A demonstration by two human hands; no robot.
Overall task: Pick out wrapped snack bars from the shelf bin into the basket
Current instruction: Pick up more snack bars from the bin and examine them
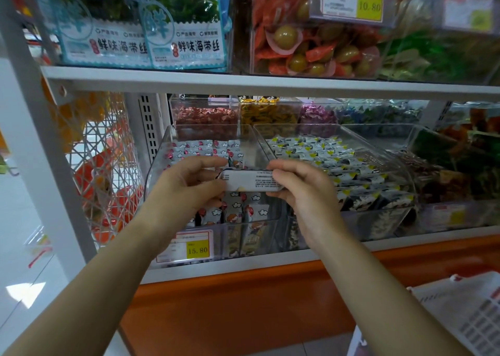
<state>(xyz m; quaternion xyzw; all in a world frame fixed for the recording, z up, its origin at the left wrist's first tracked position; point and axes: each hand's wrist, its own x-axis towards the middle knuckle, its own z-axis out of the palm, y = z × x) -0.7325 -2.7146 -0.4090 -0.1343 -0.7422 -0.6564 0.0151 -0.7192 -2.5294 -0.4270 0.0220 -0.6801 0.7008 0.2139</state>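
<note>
I hold one wrapped snack bar, white with small black print, level in front of the shelf. My left hand pinches its left end and my right hand pinches its right end. Just behind it stands a clear shelf bin filled with several white wrapped bars with cloud and cartoon prints. The white basket sits low at the right edge, well below my hands, only partly in view.
A second clear bin to the right holds black, white and yellow wrapped snacks. More candy bins stand behind, and seaweed packets fill the upper shelf. A yellow price tag hangs on the bin front. A wire rack is at left.
</note>
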